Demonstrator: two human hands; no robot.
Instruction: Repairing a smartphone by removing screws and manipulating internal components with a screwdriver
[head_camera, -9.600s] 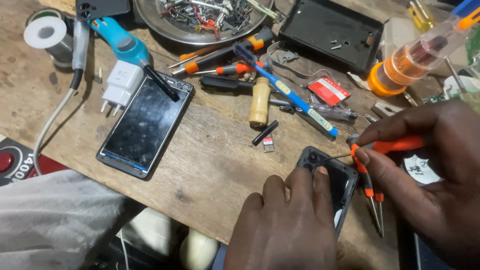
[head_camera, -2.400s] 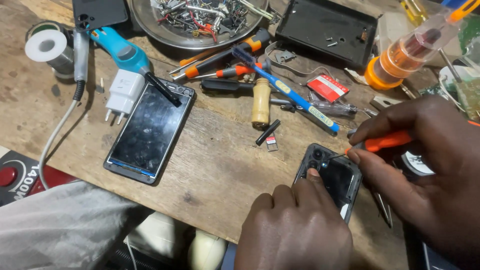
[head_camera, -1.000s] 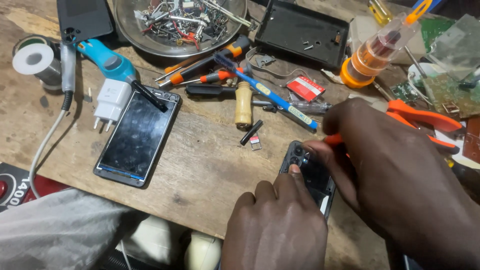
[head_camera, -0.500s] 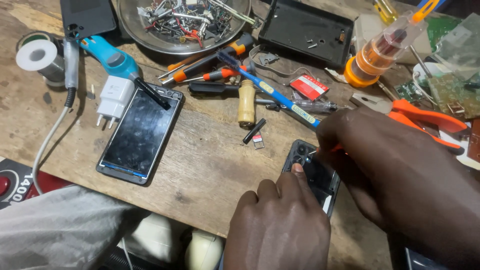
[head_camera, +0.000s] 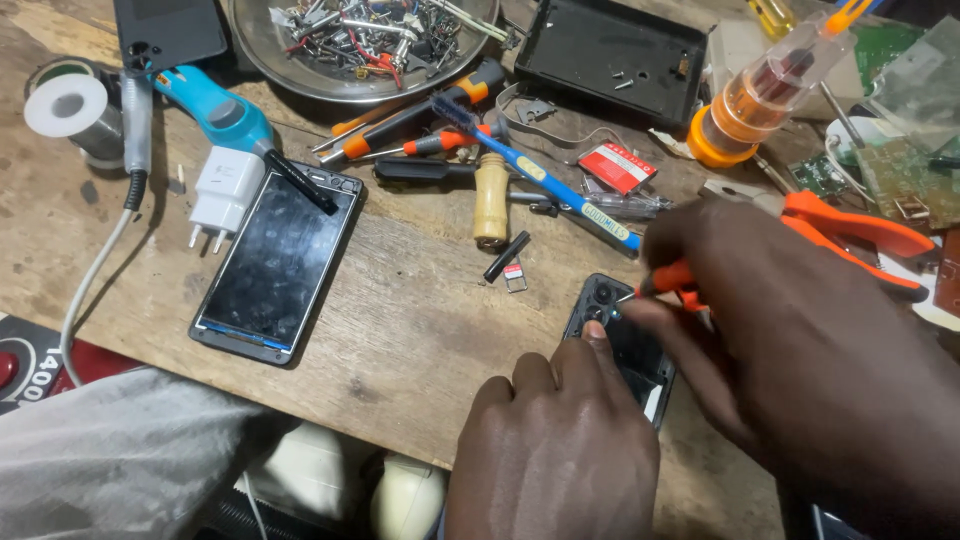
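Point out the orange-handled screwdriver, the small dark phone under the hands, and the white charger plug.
orange-handled screwdriver (head_camera: 672, 277), head view, exposed handle.
small dark phone (head_camera: 600, 300), head view, camera corner.
white charger plug (head_camera: 226, 187), head view, body.

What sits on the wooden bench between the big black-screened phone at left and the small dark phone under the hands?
In the head view, mostly bare wooden bench; toward its upper edge lie a short black bar and a tiny card.

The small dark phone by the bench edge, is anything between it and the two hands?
Nothing visible. The left hand rests on the small dark phone, a fingertip near its camera end, and the right hand brings the orange screwdriver to the top corner.
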